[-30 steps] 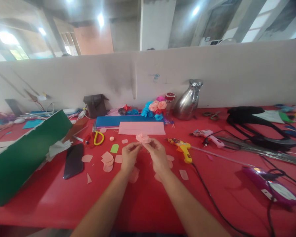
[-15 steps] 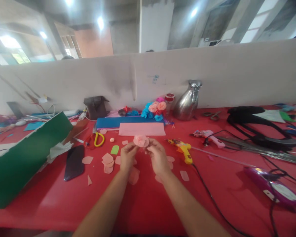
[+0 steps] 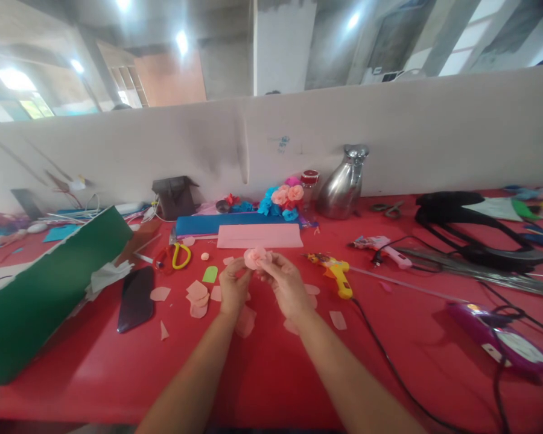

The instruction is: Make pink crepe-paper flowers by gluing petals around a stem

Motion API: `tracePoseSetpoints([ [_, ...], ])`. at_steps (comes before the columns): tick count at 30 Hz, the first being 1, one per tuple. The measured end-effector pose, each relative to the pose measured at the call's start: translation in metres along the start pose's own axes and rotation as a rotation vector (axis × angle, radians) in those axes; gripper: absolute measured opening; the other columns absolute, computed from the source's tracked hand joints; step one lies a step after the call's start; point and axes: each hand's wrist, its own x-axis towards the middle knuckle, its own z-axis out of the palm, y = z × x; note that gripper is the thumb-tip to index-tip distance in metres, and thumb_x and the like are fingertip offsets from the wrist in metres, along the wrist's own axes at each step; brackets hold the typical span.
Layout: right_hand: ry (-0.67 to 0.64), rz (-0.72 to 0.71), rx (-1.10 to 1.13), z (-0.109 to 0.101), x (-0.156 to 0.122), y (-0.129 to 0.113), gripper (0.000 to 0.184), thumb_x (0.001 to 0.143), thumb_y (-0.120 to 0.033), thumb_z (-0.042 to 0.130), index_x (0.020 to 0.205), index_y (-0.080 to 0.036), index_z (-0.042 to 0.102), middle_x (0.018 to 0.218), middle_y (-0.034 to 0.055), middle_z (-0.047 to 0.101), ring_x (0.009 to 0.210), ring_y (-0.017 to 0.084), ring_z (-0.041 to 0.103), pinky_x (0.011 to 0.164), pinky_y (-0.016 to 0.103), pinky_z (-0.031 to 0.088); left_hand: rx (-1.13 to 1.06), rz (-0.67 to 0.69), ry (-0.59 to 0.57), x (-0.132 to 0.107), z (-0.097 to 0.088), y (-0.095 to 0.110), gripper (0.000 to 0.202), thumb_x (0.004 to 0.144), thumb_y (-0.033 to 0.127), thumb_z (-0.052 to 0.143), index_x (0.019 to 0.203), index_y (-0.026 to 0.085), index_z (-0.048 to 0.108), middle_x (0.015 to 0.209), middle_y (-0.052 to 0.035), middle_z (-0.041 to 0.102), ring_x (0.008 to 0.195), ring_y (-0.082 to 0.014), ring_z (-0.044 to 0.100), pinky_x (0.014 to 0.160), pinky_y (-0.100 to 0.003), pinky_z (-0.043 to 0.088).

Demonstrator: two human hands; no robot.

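A pink paper flower is held up between both hands above the red table. My left hand pinches it from the left side. My right hand grips it from the right, its thumb lying over the petals. Below and around the hands are loose pink petal pieces, some partly covered by my wrists. A green petal-shaped piece lies left of my left hand, near a small pink ball. To the right of my right hand rests a yellow glue gun.
Pink paper and a blue strip lie behind the hands. Yellow-handled scissors, a phone and a green board are leftward. Finished flowers and a steel jug stand at the back. Cords cross the right side.
My right thumb has moved leftward onto the flower's petals, and the fingers have shifted closer behind it. The flower stays in both hands.
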Motion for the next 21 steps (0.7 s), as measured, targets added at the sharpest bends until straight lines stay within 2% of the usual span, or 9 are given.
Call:
tracePoseSetpoints([
  [3,0.011,0.009,-0.020,-0.002,0.002,0.001,0.021,0.065,-0.035,0.072,0.076,-0.019,0.063,0.074,-0.0002,0.062,0.063,0.012,0.052,0.060,0.026,0.039,-0.095,-0.078,-0.027,0.001,0.001,0.001,0.011,0.071,0.025,0.064,0.077,0.017,0.069,0.080,-0.0037,0.069,0.077,-0.0170,0.060,0.076,-0.027,0.045],
  [6,0.021,0.019,-0.010,-0.004,0.003,0.002,0.018,0.064,-0.032,0.072,0.072,-0.019,0.063,0.069,-0.0013,0.061,0.061,0.011,0.051,0.061,0.026,0.039,-0.246,-0.136,-0.122,0.002,0.001,0.003,0.021,0.068,0.026,0.067,0.086,0.016,0.068,0.085,-0.0056,0.070,0.078,-0.0173,0.061,0.074,-0.027,0.047],
  [10,0.016,0.066,0.026,-0.006,0.004,0.002,0.015,0.063,-0.029,0.073,0.068,-0.019,0.064,0.064,-0.0028,0.060,0.059,0.010,0.050,0.060,0.025,0.038,-0.305,-0.166,-0.226,0.005,-0.003,0.006,0.020,0.067,0.026,0.069,0.083,0.015,0.070,0.085,-0.0063,0.070,0.079,-0.0177,0.062,0.077,-0.029,0.047],
  [15,0.009,0.085,0.075,-0.009,0.006,0.002,0.016,0.069,-0.033,0.067,0.070,-0.017,0.066,0.065,0.0001,0.063,0.059,0.010,0.053,0.058,0.024,0.037,-0.344,-0.235,-0.213,0.008,-0.006,0.001,0.020,0.065,0.028,0.072,0.081,0.015,0.072,0.077,-0.0048,0.070,0.074,-0.0164,0.062,0.077,-0.030,0.048],
  [21,0.035,0.142,0.026,-0.011,0.008,0.002,0.020,0.070,-0.036,0.059,0.073,-0.018,0.066,0.067,0.0021,0.065,0.059,0.013,0.053,0.056,0.026,0.036,-0.392,-0.387,-0.186,0.008,-0.005,-0.008,0.024,0.062,0.031,0.075,0.078,0.013,0.071,0.071,-0.0048,0.068,0.057,-0.0098,0.056,0.062,-0.023,0.047],
])
